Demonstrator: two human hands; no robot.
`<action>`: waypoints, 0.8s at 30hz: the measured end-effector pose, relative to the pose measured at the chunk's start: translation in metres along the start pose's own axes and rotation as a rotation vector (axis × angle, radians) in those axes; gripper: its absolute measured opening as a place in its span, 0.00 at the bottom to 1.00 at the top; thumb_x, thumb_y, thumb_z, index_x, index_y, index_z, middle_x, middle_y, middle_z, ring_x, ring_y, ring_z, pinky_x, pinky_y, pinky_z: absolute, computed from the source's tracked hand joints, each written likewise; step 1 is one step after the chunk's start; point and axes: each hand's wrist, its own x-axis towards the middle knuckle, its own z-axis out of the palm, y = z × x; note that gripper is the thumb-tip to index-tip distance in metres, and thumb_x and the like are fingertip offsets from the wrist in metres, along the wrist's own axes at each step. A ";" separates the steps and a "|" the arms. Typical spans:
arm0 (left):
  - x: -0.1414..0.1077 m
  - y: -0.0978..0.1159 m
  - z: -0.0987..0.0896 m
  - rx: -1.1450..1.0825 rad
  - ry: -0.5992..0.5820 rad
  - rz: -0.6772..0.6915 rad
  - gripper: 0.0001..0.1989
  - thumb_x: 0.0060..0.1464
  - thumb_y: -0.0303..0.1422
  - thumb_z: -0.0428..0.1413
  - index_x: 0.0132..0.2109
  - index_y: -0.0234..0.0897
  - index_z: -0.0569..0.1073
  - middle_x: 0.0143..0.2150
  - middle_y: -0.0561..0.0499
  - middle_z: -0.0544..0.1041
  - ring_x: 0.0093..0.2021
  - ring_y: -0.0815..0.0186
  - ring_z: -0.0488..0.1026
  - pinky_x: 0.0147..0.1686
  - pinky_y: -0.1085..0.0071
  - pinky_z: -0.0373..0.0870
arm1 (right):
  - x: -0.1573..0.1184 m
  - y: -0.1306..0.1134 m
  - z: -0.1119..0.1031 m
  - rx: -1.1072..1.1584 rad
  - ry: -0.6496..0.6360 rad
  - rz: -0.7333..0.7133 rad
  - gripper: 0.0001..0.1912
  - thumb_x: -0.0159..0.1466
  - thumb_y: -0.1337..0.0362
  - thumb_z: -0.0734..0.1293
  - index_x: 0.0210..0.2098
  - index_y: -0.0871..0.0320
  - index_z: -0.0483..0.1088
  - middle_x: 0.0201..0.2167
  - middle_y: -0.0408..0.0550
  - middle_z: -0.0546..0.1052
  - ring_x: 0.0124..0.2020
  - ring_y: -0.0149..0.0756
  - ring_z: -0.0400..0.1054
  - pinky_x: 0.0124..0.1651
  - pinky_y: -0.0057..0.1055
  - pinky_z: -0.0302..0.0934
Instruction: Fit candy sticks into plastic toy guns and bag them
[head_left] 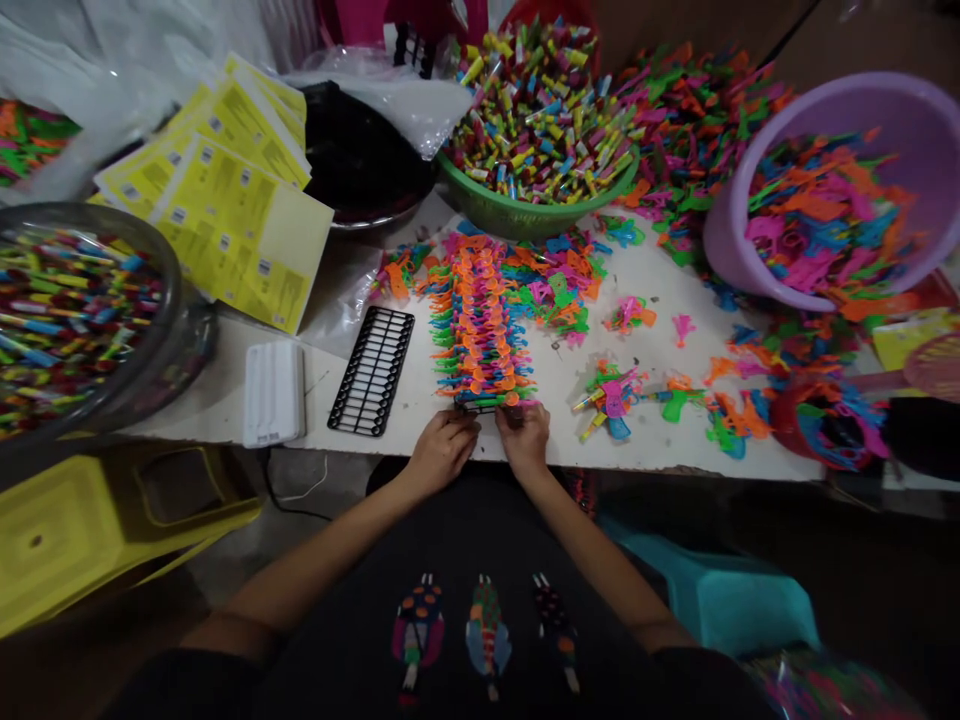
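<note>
My left hand (445,446) and my right hand (526,438) are at the table's front edge, fingers closed on the two near corners of a black plastic rack (480,407). Most of this rack is hidden under rows of small plastic toys (484,320), orange down the middle with blue, green and pink at the sides. They look like little toy guns. Left of it lies a second black rack (371,370), flat, its slots bare. Loose toy pieces (559,290) are heaped to the right of the rows.
A white plastic box (274,393) with a cable sits at left, near yellow printed sheets (240,225). Behind stands a green basin (517,212) of small coloured tubes; a dark basin (169,300) holds more. A purple bucket (726,235) lies tilted, toys spilling out. Stools flank me below.
</note>
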 end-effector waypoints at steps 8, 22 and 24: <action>0.001 0.000 -0.006 -0.023 0.005 -0.047 0.22 0.54 0.31 0.50 0.56 0.35 0.61 0.42 0.45 0.75 0.44 0.60 0.67 0.42 0.63 0.68 | 0.030 0.045 -0.084 -0.232 -0.008 0.212 0.18 0.58 0.52 0.59 0.25 0.59 0.70 0.23 0.49 0.72 0.26 0.35 0.64 0.31 0.31 0.56; -0.005 0.011 -0.022 -0.138 0.051 -0.165 0.15 0.54 0.30 0.49 0.49 0.37 0.67 0.43 0.46 0.74 0.44 0.64 0.69 0.44 0.66 0.68 | 0.060 0.046 -0.089 -0.062 0.002 0.611 0.17 0.55 0.54 0.62 0.31 0.62 0.73 0.25 0.51 0.76 0.29 0.38 0.71 0.34 0.33 0.62; -0.008 0.011 -0.024 -0.196 0.077 -0.251 0.12 0.54 0.30 0.49 0.45 0.37 0.70 0.40 0.47 0.75 0.42 0.66 0.71 0.43 0.68 0.69 | 0.047 0.035 -0.091 0.235 0.118 0.558 0.18 0.55 0.53 0.63 0.32 0.63 0.72 0.23 0.49 0.76 0.24 0.34 0.70 0.28 0.28 0.63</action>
